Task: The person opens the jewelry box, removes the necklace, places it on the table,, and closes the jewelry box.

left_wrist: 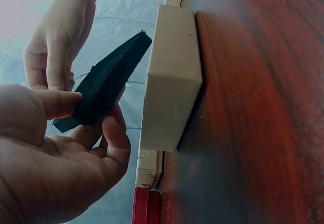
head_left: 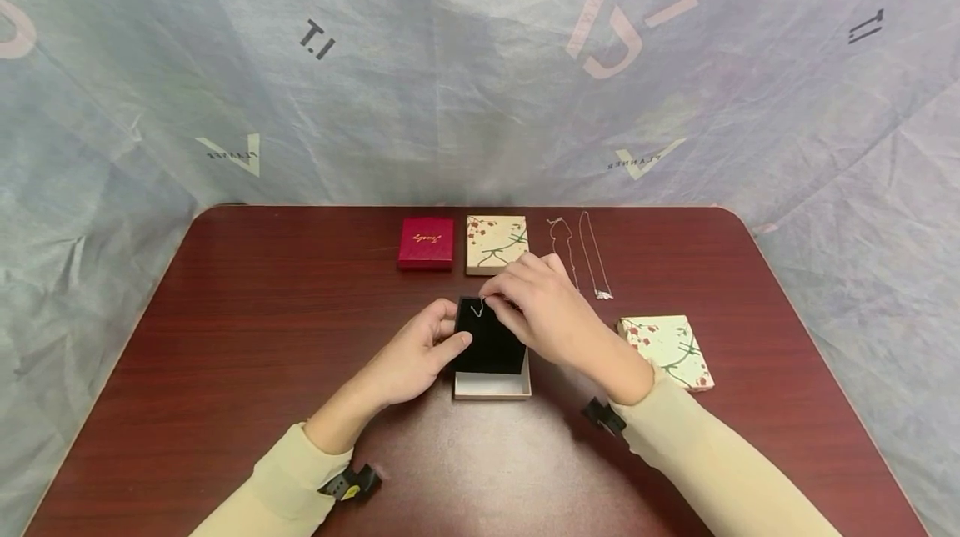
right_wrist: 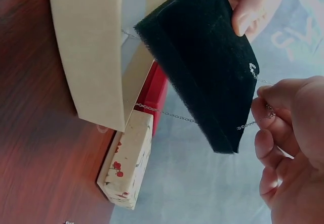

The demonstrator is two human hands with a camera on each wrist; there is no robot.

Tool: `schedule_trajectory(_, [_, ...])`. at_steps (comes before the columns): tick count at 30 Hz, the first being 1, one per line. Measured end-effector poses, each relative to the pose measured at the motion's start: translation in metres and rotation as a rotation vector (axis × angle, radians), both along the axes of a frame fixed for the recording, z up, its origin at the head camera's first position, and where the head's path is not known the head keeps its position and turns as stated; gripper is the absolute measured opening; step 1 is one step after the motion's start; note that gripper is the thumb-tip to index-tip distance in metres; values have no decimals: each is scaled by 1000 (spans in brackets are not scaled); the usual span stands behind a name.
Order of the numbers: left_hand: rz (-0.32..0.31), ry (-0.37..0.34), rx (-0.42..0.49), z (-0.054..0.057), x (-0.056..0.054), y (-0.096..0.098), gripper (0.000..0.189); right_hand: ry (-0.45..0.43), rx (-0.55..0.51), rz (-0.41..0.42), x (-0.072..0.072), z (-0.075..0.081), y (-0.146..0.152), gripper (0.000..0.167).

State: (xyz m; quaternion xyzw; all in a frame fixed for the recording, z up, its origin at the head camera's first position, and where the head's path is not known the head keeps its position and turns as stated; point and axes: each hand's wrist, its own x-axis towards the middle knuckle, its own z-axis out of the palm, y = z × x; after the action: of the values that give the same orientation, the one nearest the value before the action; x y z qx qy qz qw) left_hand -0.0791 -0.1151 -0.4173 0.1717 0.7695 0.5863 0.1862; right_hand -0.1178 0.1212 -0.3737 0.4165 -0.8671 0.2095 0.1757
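My left hand [head_left: 416, 353] holds a black velvety jewelry pad [head_left: 487, 345] by its left edge, thumb on its face and fingers behind. The pad tilts over an open cream box base [head_left: 492, 395], whose white inside shows at the near end. At the pad's upper edge, my right hand [head_left: 543, 308] pinches a fine silver necklace chain [right_wrist: 247, 126] between thumb and fingers. In the right wrist view the chain crosses the pad edge, and strands hang behind it toward the box. A small silver piece [right_wrist: 252, 70] lies against the pad near the right fingertips.
A red box [head_left: 425, 243] and a floral box [head_left: 497, 241] stand at the back of the table. Right of them lie two thin necklaces, one with a pendant [head_left: 603, 295]. A floral lid [head_left: 667, 351] lies beside my right forearm. A grey curtain [head_left: 420, 103] hangs behind.
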Motion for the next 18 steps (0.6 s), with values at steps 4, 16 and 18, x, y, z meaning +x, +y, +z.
schedule_trajectory(4, [-4, 5, 1, 0, 0, 1, 27, -24, -11, -12, -3, -1, -2, 7])
schedule_trajectory(16, [-16, 12, -28, -2, 0, 3, 24, -53, -21, -8, -11, 7, -10, 8])
schedule_trajectory(18, [-27, 10, -19, -3, 0, 3, 22, -78, -19, -24, -13, 8, -11, 8])
